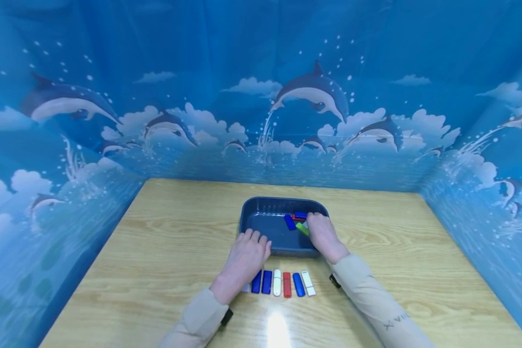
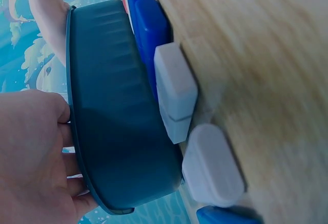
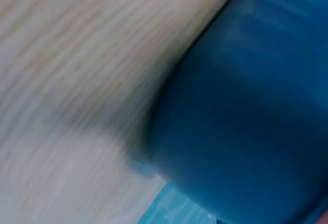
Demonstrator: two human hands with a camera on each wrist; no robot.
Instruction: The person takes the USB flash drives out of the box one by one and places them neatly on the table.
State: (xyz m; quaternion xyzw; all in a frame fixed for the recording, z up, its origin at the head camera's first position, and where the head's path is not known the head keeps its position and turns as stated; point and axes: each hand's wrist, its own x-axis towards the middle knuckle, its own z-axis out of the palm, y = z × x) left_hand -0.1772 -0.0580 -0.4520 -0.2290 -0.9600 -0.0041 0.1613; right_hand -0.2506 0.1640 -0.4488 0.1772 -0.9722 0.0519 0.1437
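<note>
A dark blue plastic bin (image 1: 264,229) sits on the wooden table. Across its near-left rim rests my left hand (image 1: 247,253), fingers reaching over the edge; the left wrist view shows the palm and fingers against the rim. Inside the right part of the bin is my right hand (image 1: 324,237), fingertips pointing down among capped sticks that look like USB flash drives. A lime-green stick (image 1: 302,228) and a blue stick (image 1: 289,222) lie by those fingers, another blue stick (image 1: 300,215) and some red behind. I cannot tell whether the right fingers hold one.
Several sticks stand in a row before the bin, including a red stick (image 1: 286,284), a white stick (image 1: 308,283) and a blue stick (image 1: 298,284). Under my left wrist the row continues with a white stick (image 2: 212,165). A dolphin-print curtain (image 1: 261,121) encloses the table (image 1: 178,208).
</note>
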